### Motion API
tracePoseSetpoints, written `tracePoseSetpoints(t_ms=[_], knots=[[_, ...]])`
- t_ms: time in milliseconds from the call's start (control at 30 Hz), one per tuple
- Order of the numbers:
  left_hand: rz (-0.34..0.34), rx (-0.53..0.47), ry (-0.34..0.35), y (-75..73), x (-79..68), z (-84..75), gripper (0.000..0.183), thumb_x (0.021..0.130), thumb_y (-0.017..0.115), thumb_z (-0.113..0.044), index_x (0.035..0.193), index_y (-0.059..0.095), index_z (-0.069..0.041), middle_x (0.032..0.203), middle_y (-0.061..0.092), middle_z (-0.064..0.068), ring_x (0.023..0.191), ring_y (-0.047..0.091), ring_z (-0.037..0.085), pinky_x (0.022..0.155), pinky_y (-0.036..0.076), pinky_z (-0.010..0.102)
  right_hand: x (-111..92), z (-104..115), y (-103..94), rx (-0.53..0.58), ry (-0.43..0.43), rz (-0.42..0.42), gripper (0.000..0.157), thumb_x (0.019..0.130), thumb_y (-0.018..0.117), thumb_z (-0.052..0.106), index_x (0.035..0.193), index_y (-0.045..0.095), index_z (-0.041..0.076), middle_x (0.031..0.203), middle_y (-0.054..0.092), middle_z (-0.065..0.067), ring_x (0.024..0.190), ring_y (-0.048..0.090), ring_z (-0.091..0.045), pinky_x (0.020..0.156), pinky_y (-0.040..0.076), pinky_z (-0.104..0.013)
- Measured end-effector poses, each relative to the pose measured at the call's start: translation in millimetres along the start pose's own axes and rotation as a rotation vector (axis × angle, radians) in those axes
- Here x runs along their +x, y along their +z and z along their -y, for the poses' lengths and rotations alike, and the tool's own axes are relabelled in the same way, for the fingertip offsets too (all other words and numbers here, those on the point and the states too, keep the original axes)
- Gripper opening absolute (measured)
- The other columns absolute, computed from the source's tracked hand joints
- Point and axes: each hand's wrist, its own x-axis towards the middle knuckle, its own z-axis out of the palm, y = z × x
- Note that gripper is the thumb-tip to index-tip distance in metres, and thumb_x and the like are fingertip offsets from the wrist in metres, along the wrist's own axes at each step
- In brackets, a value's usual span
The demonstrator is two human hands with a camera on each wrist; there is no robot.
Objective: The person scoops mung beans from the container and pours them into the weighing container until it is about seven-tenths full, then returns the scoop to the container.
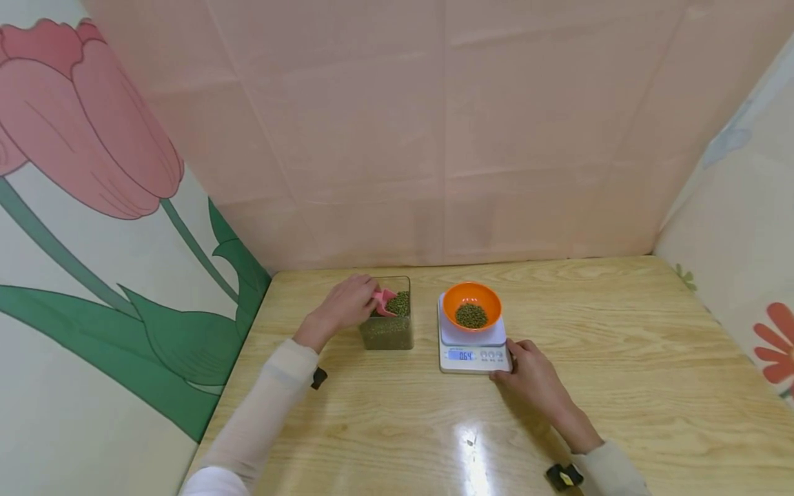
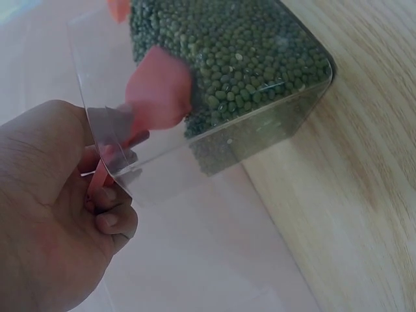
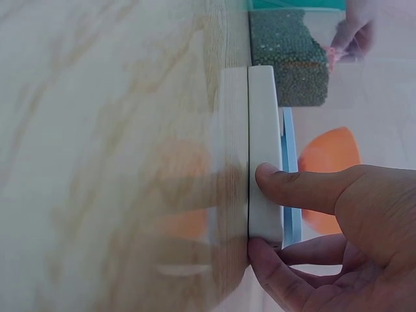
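My left hand (image 1: 352, 303) grips the handle of a pink scoop (image 2: 159, 91) over the rim of a clear square container (image 1: 387, 334). The scoop's head rests against the green mung beans (image 2: 240, 58) inside. To the right stands a white kitchen scale (image 1: 474, 368), its lit display showing digits that look like 064. An orange bowl (image 1: 455, 296) sits on the scale's platform with a small heap of mung beans (image 1: 471, 316) at its bottom. My right hand (image 1: 535, 379) holds the scale's front right corner, thumb on the front edge and fingers at the side.
The wooden table (image 1: 384, 427) ends at a pink cloth backdrop (image 1: 372, 138). A wall with a painted tulip (image 1: 93, 124) is on the left, and one with a red flower (image 1: 778, 344) on the right. Dark wrist-camera pieces (image 1: 564, 477) show by the sleeves.
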Motion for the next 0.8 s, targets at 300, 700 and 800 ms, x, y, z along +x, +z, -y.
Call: tracePoseSetpoints(t_ms=[300,700,800], knots=[[0.001,0.003,0.0,1.4,0.5,-3.2,0.017,0.108,0.064,-0.018,0.117,0.071,-0.006,0.114,0.071,0.008,0.107,0.063,0.026,0.095,0.055,0.041,-0.3,1.1,-0.1,-0.003,0.004,0.007,0.079,0.082,0.093,0.017,0.14,0.055,-0.021,0.115,0.065,-0.029,0.089,0.063,-0.03,0.072,0.055,-0.039],[-0.017,0.01,0.019,4.4,3.9,-6.0,0.014,0.109,0.061,-0.017,0.109,0.072,-0.008,0.114,0.073,0.007,0.108,0.065,0.026,0.098,0.055,0.04,-0.4,0.1,0.7,-0.004,-0.005,-0.003,0.079,0.082,0.093,0.017,0.139,0.055,-0.021,0.114,0.065,-0.029,0.089,0.063,-0.03,0.072,0.055,-0.039],[-0.024,-0.003,0.016,4.4,4.1,-6.0,0.014,0.109,0.062,-0.017,0.109,0.073,-0.008,0.116,0.073,0.008,0.109,0.065,0.026,0.098,0.055,0.04,0.3,0.2,0.0,-0.005,-0.002,0.002,0.08,0.082,0.092,0.018,0.14,0.054,-0.021,0.115,0.065,-0.029,0.089,0.063,-0.03,0.072,0.055,-0.039]])
